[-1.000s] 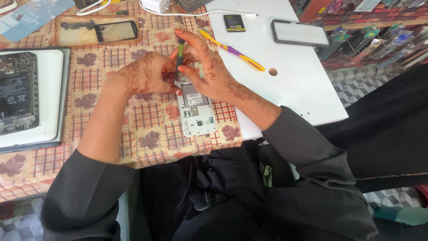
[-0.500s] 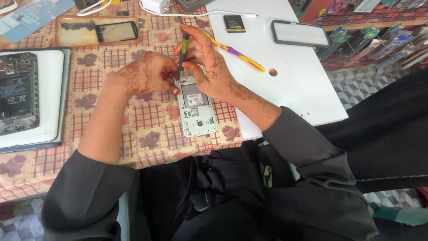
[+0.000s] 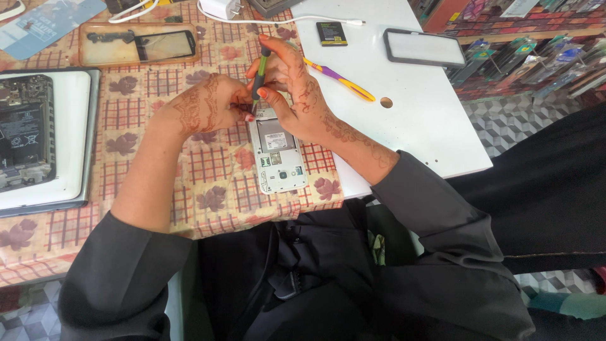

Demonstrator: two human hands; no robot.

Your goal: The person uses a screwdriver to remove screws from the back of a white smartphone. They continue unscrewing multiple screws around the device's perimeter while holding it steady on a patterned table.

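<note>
Right hand gripping green screwdriver, now raised steeper than before, tip working far end of opened phone; left hand pinching phone edge on worktop.

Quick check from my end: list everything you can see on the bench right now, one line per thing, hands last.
phone: 1, white, back cover off, on the patterned cloth under both hands
screwdriver: 1, green and black, upright, tip at the phone's top end
pen tool: 1, yellow and purple, on the white board right of the hands
battery: 1, black, top of the white board
framed panel: 1, white with dark rim, far right of the board
screen glass: 1, black-edged, on a tan mat at top
tablet: 1, opened, dark insides, in a white tray at left
charger: 1, white, with cable, top edge
left hand: steadies the phone's top
right hand: grip on the screwdriver
</note>
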